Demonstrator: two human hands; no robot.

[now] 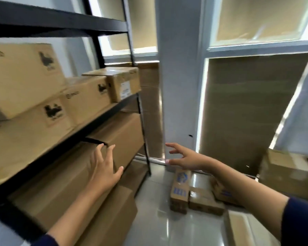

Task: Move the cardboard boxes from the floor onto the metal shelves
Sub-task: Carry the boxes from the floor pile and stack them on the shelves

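Brown cardboard boxes [85,98] stacked on black metal shelves [100,112]; small boxes [179,190] on floor.

The metal shelves [103,110] fill the 9 o'clock side. On the middle shelf a stacked box [23,77] sits on a flat box [30,135], with a mid box [87,98] and a small box [121,82] further toward 12 o'clock. Below lies a long box [75,167], the left hand [103,167] resting on it. At 3 o'clock the right hand [187,158] hangs above the floor boxes [194,194], which lie on the floor [158,219] near the pillar [178,86].
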